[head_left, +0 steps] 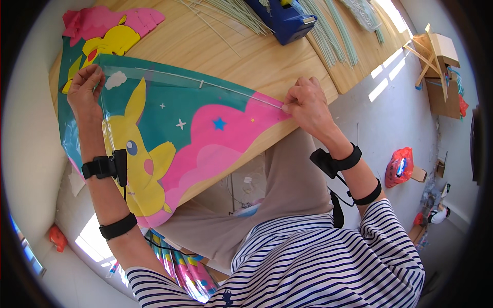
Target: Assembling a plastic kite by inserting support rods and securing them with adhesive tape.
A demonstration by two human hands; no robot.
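Observation:
A triangular kite sheet of green and pink, printed with a yellow cartoon figure, lies over the wooden table and hangs past its near edge. Along its far edge runs a thin white rod with a small clip on it. My right hand is closed in a pinch on the pink right tip, at the rod's end. At the far left corner my left hand pinches the sheet's edge, thumb against fingertips; the exact bit between them is partly hidden. A narrow clear strip runs down from there.
Another folded printed sheet lies at the table's far left. Several loose rods, a blue tape dispenser and a clear bag are at the far side. A red bag stands at right; more printed sheets lie below the table.

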